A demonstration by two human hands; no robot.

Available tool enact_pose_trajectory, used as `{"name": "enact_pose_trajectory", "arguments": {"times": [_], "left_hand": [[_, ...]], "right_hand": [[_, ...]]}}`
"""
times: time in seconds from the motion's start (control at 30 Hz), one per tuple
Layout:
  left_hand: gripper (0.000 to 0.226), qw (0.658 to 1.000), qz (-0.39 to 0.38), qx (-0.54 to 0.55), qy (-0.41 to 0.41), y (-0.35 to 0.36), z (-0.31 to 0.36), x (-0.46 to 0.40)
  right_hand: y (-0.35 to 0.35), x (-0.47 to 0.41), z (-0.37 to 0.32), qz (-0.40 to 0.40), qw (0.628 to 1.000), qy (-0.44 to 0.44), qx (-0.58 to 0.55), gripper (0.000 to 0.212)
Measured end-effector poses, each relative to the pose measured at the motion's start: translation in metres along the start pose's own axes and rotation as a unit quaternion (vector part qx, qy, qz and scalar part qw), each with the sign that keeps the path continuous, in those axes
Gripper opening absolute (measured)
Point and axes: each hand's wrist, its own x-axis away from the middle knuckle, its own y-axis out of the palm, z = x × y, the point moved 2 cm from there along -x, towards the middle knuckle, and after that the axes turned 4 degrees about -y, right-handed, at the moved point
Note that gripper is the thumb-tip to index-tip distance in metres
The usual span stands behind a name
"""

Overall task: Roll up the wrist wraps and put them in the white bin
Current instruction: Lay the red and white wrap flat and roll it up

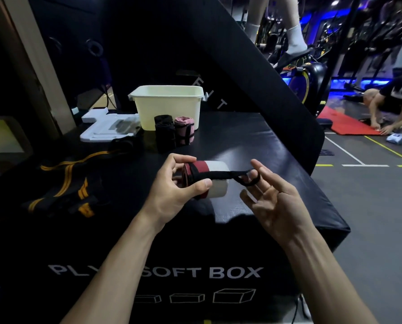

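Gripping a rolled red-and-white wrist wrap [207, 180], the left hand [175, 187] clasps it above the worktop [253, 136]; the right hand [275, 197], fingers relaxed, seemingly hooks its black loop [248, 177]. Beyond the wrap stand rolled wraps [174, 133] against the white bin [168, 105].

black plyo box [253, 141] | white bin [169, 106] | rolled wraps [172, 133] | striped wraps [66, 183]

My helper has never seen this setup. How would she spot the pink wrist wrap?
Find the white bin at the back of the black soft box. Rolled wraps stand against its front wall. The pink wrist wrap is the rightmost; the black rolls stand to its left.
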Motion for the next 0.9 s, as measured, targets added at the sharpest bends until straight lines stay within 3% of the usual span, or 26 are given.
{"name": "enact_pose_trajectory", "arguments": {"times": [0.2,0.37,0.73,0.8,0.9], "left_hand": [[0.058,1.0,-0.004,-0.005,0.015,-0.004,0.003,0.001],[0.058,1.0,-0.014,-0.005,0.021,-0.002,0.003,0.002],[0.059,0.994,0.005,0.082,-0.073,-0.008,-0.013,-0.004],[0.058,0.991,0.006,0.101,-0.09,-0.006,-0.015,-0.003],[0.056,0.981,0.027,0.149,-0.121,0.002,-0.013,-0.001]], "right_hand": [[-0.002,0.001,0.006,0.035,0.993,-0.053,0.102,0.032],[-0.002,0.0,0.011,0.043,0.993,-0.024,0.107,0.02],[0.004,0.004,-0.001,-0.037,0.992,0.018,-0.119,0.044],[0.006,0.004,-0.001,-0.031,0.988,0.023,-0.152,0.038],[0.012,0.005,0.007,-0.01,0.994,0.054,-0.095,0.023]]}}
